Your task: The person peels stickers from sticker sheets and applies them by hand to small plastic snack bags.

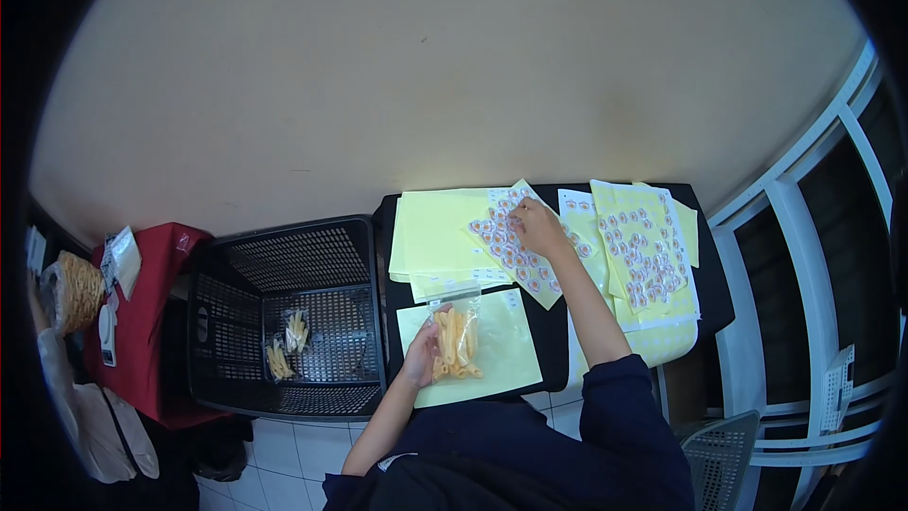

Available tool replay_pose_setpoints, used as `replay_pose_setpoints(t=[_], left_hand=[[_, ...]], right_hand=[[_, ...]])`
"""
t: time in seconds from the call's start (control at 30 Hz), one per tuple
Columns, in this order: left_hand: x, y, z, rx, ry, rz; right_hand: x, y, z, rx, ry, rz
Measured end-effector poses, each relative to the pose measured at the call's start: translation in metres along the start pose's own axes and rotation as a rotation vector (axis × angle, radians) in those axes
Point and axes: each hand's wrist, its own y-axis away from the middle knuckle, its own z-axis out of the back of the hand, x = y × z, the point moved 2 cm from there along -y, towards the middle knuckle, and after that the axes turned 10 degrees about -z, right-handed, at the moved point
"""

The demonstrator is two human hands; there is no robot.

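Note:
My left hand [423,357] grips a clear plastic bag of tube-shaped snacks [458,341] above a yellow sheet [515,345] at the table's front edge. Farther back, my right hand [535,225] is on a sheet of round stickers [506,241], its fingers drawn together at the stickers; whether a sticker is between them is too small to tell. Plain yellow sheets [435,227] lie left of the sticker sheet. More sticker sheets [648,265] overlap at the right side of the table.
A black basket [284,400] with two small snack bags [297,331] stands left of the table. Beyond it, a red-covered surface [156,322] holds a white device [108,331] and a large bag [76,291]. A grey chair [724,454] and white metal bars [799,274] are at the right.

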Motion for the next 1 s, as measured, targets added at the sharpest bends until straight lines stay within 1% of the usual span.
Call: replay_pose_setpoints(t=[0.03, 0.1, 0.13, 0.2, 0.3, 0.33, 0.4, 0.43, 0.47, 0.5, 0.53, 0.6, 0.63, 0.67, 0.73, 0.77, 0.83, 0.87, 0.93, 1.0], left_hand=[[0.001, 0.000, 0.002, 0.004, -0.010, 0.009], [0.001, 0.000, 0.004, 0.002, -0.017, 0.014], [0.002, -0.001, 0.005, -0.004, -0.031, 0.012], [0.002, -0.001, 0.006, -0.013, -0.038, 0.009], [0.001, 0.000, 0.004, -0.010, -0.058, 0.030], [0.002, -0.001, 0.005, -0.002, -0.018, 0.024], [0.003, -0.002, 0.006, 0.003, 0.023, 0.013], [0.005, -0.002, 0.006, -0.003, -0.042, -0.041], [0.006, -0.002, 0.006, -0.010, -0.108, -0.092], [0.007, 0.000, 0.005, -0.047, -0.055, -0.076], [0.008, 0.000, 0.005, -0.055, -0.051, -0.076], [0.010, -0.002, 0.005, -0.028, -0.131, -0.174], [0.011, -0.003, 0.006, -0.014, -0.143, -0.222], [0.012, -0.003, 0.005, -0.017, -0.144, -0.217], [0.012, -0.003, 0.004, -0.021, -0.213, -0.233], [0.013, -0.003, 0.003, -0.019, -0.213, -0.230], [0.014, -0.001, 0.001, -0.033, -0.275, -0.283], [0.014, -0.001, 0.001, -0.032, -0.273, -0.279], [0.014, -0.001, 0.003, 0.024, -0.450, -0.327], [0.016, -0.001, 0.005, 0.034, -0.454, -0.346]], right_hand=[[-0.001, -0.002, 0.001, 0.003, 0.000, 0.007], [-0.005, -0.005, 0.000, 0.129, -0.083, -0.064], [-0.006, -0.005, -0.001, 0.133, -0.081, -0.059], [-0.007, -0.004, 0.001, 0.064, -0.113, 0.014], [-0.011, -0.004, 0.002, 0.101, -0.119, -0.012], [-0.012, -0.004, 0.003, 0.105, -0.120, -0.009], [-0.012, -0.003, 0.006, 0.140, -0.300, -0.161], [-0.008, 0.000, 0.006, 0.146, -0.301, -0.159], [-0.004, 0.006, 0.009, 0.034, -0.490, -0.183], [0.003, 0.014, 0.014, -0.078, -0.676, -0.207], [0.014, 0.025, 0.017, -0.068, -0.676, -0.208], [0.037, 0.057, 0.023, -0.120, -0.704, -0.330], [0.055, 0.074, 0.027, -0.116, -0.728, -0.323], [0.071, 0.092, 0.025, -0.114, -0.754, -0.317], [0.088, 0.121, 0.007, -0.115, -0.918, -0.333], [0.098, 0.133, 0.002, -0.118, -0.917, -0.335], [0.118, 0.152, -0.002, -0.255, -0.715, -0.384], [0.123, 0.157, -0.008, -0.256, -0.712, -0.388], [0.129, 0.163, -0.017, -0.257, -0.708, -0.479], [0.134, 0.165, -0.019, -0.269, -0.672, -0.500]])
